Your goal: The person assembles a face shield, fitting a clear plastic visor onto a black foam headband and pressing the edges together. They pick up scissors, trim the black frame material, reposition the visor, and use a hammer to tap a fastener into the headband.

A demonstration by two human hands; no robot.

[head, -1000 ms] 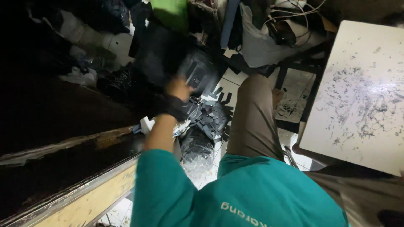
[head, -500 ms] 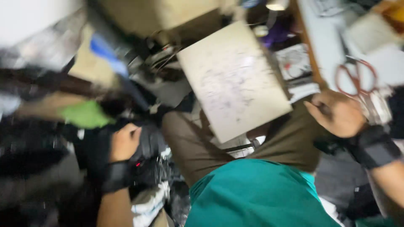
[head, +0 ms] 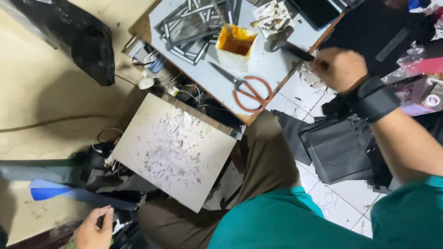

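Gripping a dark-handled tool (head: 295,51) at the counter (head: 267,69) edge, right hand (head: 339,69) closed around it.
Its tip lies near the glue tub (head: 235,46) and scissors (head: 249,91); a careless sweep could tip the tub. Left hand (head: 94,228), low and near, pinches dark scraps, fingers half curled.

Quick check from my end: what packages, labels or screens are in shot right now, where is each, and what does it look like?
Dark flat screen: top edge of the grey table, rectangular, black, unlit.
Pink packet: far right beyond the right hand, crinkled clear plastic.
Purple-and-white package with a round label: right edge, below the pink packet.
Open white carton: on the table, square, orange-stained inside.
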